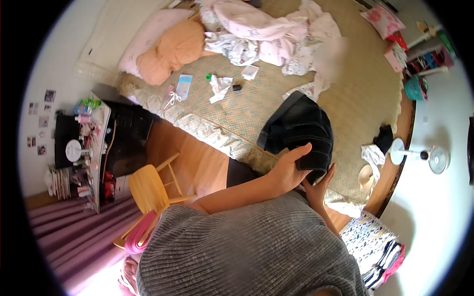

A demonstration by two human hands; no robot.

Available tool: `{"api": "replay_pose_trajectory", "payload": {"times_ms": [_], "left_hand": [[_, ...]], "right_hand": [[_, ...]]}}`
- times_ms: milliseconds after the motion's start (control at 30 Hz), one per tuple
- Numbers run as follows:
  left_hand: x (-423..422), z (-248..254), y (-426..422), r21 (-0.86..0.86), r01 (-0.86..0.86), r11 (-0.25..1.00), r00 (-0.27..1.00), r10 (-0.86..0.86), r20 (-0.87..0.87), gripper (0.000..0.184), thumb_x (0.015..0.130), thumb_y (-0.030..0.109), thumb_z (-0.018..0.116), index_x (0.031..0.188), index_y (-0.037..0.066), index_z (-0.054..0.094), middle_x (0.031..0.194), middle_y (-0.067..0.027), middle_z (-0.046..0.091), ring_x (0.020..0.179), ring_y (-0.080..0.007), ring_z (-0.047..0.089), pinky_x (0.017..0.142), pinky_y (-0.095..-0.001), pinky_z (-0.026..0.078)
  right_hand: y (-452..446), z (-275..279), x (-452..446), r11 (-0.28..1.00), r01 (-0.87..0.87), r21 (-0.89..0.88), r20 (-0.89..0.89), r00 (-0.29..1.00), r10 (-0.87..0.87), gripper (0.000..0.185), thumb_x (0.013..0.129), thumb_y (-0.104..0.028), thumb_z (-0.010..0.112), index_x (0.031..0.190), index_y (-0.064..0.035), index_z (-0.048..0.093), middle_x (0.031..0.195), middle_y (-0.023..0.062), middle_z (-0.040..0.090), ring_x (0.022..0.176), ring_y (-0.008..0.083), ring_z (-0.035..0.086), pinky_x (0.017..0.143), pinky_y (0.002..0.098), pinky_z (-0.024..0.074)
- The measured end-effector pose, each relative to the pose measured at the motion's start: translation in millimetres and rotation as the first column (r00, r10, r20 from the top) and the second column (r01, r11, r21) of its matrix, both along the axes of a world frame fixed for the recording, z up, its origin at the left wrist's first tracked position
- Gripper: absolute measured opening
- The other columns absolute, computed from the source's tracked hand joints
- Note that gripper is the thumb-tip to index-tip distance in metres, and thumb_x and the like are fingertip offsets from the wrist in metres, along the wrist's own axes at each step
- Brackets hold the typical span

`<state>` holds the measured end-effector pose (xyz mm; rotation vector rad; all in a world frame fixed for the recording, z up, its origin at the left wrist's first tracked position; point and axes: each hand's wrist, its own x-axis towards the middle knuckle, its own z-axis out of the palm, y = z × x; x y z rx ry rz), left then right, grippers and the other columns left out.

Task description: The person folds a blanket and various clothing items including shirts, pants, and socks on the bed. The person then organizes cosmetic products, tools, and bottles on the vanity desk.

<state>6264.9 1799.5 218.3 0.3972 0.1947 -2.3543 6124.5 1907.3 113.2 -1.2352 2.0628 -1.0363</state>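
Observation:
A black cloth item (301, 128) with pale stitch lines, like dark denim, is folded or bunched in front of me. Its exact kind I cannot make out. My left hand (290, 170) is closed on its near lower edge, thumb lying on top and the other fingers mostly hidden. On the right side of the same edge, my right hand (318, 190) grips it from below, its fingers partly covered by the cloth. The item is held at the near edge of the bed (222, 111), over the patterned cover.
Rumpled pink bedding (256, 24) and an orange-brown plush toy (175, 47) lie on the bed's far side. Nearer are scissors (174, 101), a blue packet (183, 87) and a crumpled white cloth (220, 89). A wooden chair (148, 186) stands left; a white fan (437, 159) is right.

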Motion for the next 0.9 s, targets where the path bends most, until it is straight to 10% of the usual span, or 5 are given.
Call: {"api": "replay_pose_trajectory", "payload": {"times_ms": [233,400,500,533,900], "left_hand": [[-47.5,31.2,27.9,-0.021,0.068,0.997,0.978,-0.062,0.199,0.029,0.086,0.011,0.054,0.113,-0.001,0.052,0.113,-0.0126,0.056,0.107,-0.0265,0.053,0.095,-0.0426,0.041],[-48.8,47.3,38.7,-0.013,0.062,0.998,0.874,-0.048,0.484,0.032,0.083,0.012,0.059,0.113,0.003,0.051,0.112,-0.0106,0.055,0.108,-0.0263,0.05,0.096,-0.046,0.039],[-29.7,14.3,34.9,-0.032,0.019,0.999,0.787,0.004,0.616,0.027,0.082,0.012,0.061,0.106,0.003,0.052,0.105,-0.0097,0.055,0.096,-0.0221,0.053,0.079,-0.0372,0.045],[-20.9,0.4,31.6,-0.027,-0.006,1.0,0.756,0.023,0.654,0.023,0.083,0.012,0.061,0.103,0.003,0.054,0.099,-0.0087,0.057,0.09,-0.021,0.054,0.074,-0.0343,0.045],[20.0,-111.6,37.3,0.006,-0.107,0.994,0.471,0.046,0.881,0.012,0.081,0.012,0.064,0.087,0.006,0.055,0.078,-0.0039,0.053,0.065,-0.012,0.048,0.058,-0.0233,0.043]], "right_hand": [[71.0,-143.2,-90.3,0.978,0.207,0.022,0.449,0.872,-0.195,0.063,0.08,-0.014,0.062,0.133,-0.0052,0.029,0.132,0.0184,0.034,0.121,0.0361,0.035,0.095,0.0429,0.035],[55.3,-126.6,-116.3,0.935,0.33,0.13,0.978,-0.196,-0.067,0.035,0.091,-0.029,0.045,0.12,-0.0101,0.047,0.115,0.0107,0.054,0.103,0.0254,0.053,0.077,0.0361,0.0461],[35.5,-136.9,-159.5,0.878,0.477,-0.034,0.927,0.344,-0.15,0.026,0.085,-0.009,0.052,0.109,-0.0011,0.054,0.109,0.0088,0.057,0.094,0.0229,0.057,0.086,0.034,0.0454],[28.5,-109.0,-174.4,0.806,0.575,0.137,0.948,0.159,-0.275,0.025,0.084,-0.009,0.049,0.107,-0.001,0.056,0.106,0.0096,0.059,0.096,0.0221,0.056,0.083,0.0319,0.0453],[18.2,72.3,-181.3,0.93,0.296,-0.217,0.633,0.768,-0.097,0.031,0.077,0.006,0.046,0.105,-0.0052,0.054,0.089,0.0026,0.057,0.076,0.0077,0.051,0.067,0.0191,0.0396]]}}
